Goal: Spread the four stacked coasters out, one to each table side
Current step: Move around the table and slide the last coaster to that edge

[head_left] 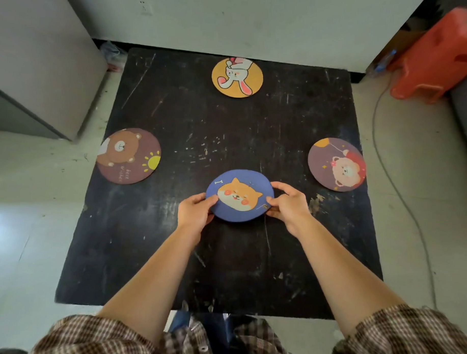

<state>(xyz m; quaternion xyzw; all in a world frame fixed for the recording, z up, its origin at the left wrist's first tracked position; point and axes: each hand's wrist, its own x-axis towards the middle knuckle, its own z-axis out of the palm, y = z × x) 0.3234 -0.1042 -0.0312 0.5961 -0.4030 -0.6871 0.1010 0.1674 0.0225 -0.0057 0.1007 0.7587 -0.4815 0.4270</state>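
A blue coaster with an orange dog face (239,194) is near the middle of the black table (223,139), held at both edges. My left hand (194,211) grips its left rim and my right hand (288,204) pinches its right rim. A yellow rabbit coaster (237,77) lies by the far side. A brown bear coaster (129,156) overhangs the left edge. A purple coaster with a pink bear (337,164) lies at the right edge.
A grey cabinet (40,64) stands left of the table. A red plastic stool (438,54) is at the far right, with a cable (386,169) trailing across the floor beside the table. A wall runs behind the far edge.
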